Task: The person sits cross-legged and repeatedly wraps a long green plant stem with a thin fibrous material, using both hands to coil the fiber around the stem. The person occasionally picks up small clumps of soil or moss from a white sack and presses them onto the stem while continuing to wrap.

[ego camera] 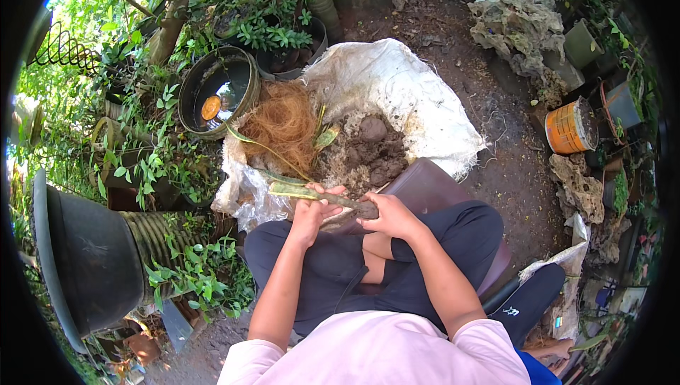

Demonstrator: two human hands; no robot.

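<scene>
My left hand (313, 215) holds a long, yellow-edged green leaf cutting (289, 190) across my lap. My right hand (390, 216) grips a lump of dark mud (367, 209) around the cutting's right end. Beyond my hands, on a white woven sack (441, 124), lies a heap of wet mud (380, 159) with a rounded ball of mud (373, 128) on top. Left of the heap are a tangle of brown coconut fibre (281, 119) and a loose yellow-green leaf piece (326, 137).
A water-filled round tub (255, 93) stands left of the sack, a large black plant pot (90, 257) at the left. Rough rocks (515, 29) and an orange bucket (567, 127) are at the right. Another person's dark-clothed leg (536, 294) shows at the lower right.
</scene>
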